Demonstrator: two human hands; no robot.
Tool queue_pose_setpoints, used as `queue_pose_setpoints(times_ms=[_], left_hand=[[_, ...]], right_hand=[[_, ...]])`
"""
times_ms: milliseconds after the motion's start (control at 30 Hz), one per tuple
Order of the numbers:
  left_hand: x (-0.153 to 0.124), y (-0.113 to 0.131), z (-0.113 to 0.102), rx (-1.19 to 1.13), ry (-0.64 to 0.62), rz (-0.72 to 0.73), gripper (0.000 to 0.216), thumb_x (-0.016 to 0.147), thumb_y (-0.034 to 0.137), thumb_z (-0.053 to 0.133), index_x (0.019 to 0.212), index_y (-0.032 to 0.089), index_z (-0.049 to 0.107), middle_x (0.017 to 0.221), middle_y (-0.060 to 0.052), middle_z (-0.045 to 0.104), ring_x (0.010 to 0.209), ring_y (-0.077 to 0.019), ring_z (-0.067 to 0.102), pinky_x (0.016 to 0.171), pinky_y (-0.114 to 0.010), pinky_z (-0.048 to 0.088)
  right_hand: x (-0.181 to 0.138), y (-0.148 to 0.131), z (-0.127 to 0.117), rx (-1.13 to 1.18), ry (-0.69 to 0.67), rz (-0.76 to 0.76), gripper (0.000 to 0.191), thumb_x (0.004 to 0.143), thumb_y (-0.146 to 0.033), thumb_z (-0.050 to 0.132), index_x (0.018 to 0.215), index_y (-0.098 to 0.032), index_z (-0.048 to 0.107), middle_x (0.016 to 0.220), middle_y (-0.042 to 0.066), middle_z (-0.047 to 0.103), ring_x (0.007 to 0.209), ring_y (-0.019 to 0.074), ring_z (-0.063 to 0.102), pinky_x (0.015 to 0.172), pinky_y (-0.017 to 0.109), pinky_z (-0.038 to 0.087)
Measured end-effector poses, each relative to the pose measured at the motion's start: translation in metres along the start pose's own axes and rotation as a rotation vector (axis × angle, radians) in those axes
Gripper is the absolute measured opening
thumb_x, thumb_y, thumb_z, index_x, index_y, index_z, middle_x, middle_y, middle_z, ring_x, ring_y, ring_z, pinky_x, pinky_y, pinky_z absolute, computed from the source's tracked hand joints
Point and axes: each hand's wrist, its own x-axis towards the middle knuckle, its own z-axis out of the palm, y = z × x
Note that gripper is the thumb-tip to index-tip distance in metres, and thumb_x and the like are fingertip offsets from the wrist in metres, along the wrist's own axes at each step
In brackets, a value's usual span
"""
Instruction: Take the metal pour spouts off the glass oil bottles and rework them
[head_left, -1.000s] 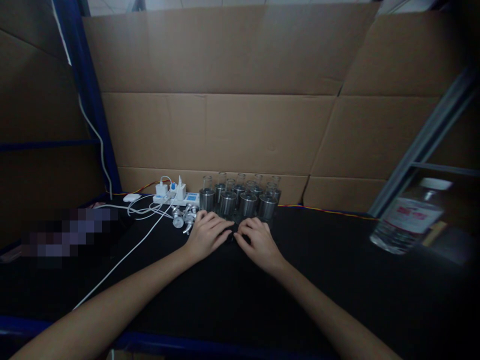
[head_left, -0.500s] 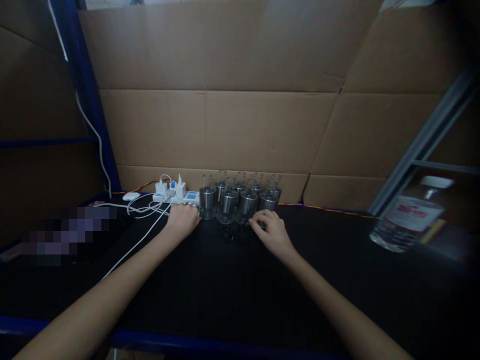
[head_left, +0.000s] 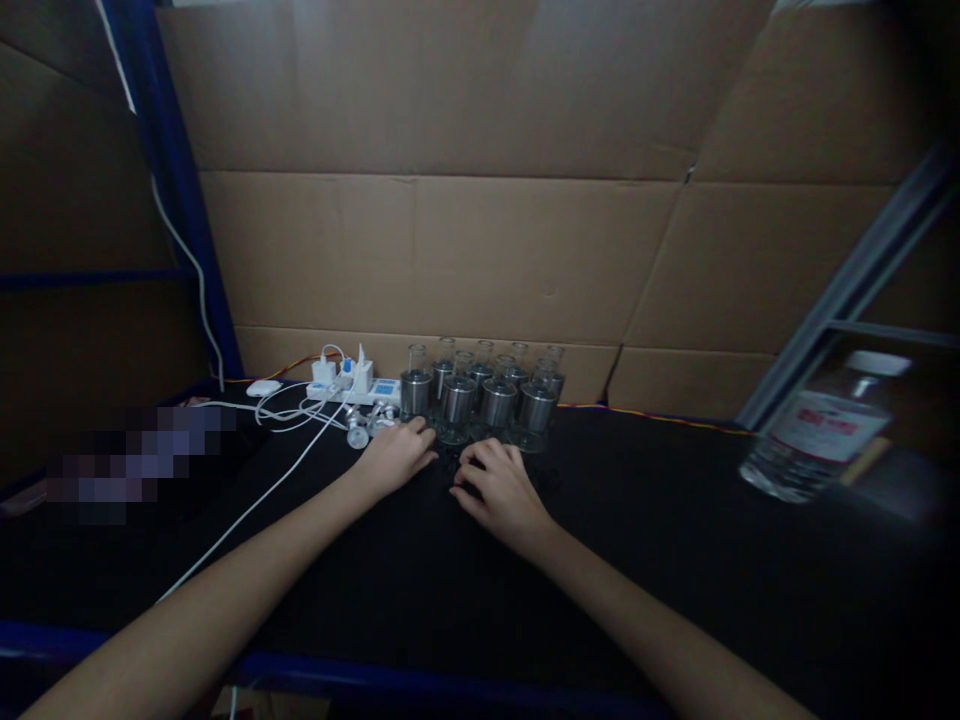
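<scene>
Several clear glass vessels (head_left: 498, 402) with narrow necks and silver metal bands stand upright in a cluster. In front of the nearest ones is my left hand (head_left: 397, 456), its fingers curled and the thumb low; whatever it holds is hidden. My right hand (head_left: 501, 492) is just right of it, fingers bent, with a gap between thumb and forefinger and nothing visible there. Small black pieces (head_left: 551, 478) lie on the dark tabletop near the right hand, hard to make out. Small clear-and-silver parts (head_left: 358, 428) lie left of the vessels, behind the left hand.
A white power strip (head_left: 386, 390) with plugs and white cables (head_left: 281, 478) runs along the back left. A large clear bottle (head_left: 821, 430) with a white cap stands at right. Cardboard (head_left: 480, 260) walls the back; a blue rail (head_left: 360, 682) edges the front.
My left hand has moved right and nearer, uncovering the small clear-and-silver parts. My right hand has come left and nearer, away from the vessels, so the two hands are closer together.
</scene>
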Motion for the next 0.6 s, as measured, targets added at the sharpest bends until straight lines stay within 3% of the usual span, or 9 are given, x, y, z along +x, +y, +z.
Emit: queue_pose_setpoints(times_ms=[167,367,600], left_hand=[[0.0,0.007,0.015,-0.217,0.154,0.037,0.016,0.082,0.028,0.042,0.086,0.016,0.052,0.087,-0.004,0.052,0.079,-0.0144,0.053,0.07,-0.025,0.045],[0.0,0.005,0.018,-0.429,0.349,0.042,0.018,0.081,0.021,0.043,0.098,0.017,0.048,0.097,-0.006,0.048,0.092,-0.0152,0.049,0.082,-0.028,0.042],[-0.002,0.01,0.015,-0.514,0.393,0.113,0.016,0.079,0.012,0.04,0.093,0.017,0.047,0.104,-0.008,0.046,0.1,-0.0165,0.046,0.086,-0.03,0.04]], right_hand=[[0.005,-0.005,0.001,-0.117,0.033,0.023,0.014,0.076,-0.029,0.051,0.083,-0.02,0.057,0.091,0.006,0.053,0.087,0.021,0.041,0.07,0.035,0.03],[0.004,0.006,-0.005,-0.144,0.061,0.118,0.017,0.081,-0.024,0.042,0.09,-0.02,0.056,0.09,0.006,0.053,0.088,0.0199,0.041,0.073,0.033,0.029],[0.002,0.013,0.004,-0.208,0.007,0.14,0.019,0.076,-0.03,0.048,0.09,-0.021,0.057,0.098,0.007,0.051,0.095,0.0225,0.038,0.075,0.035,0.028]])
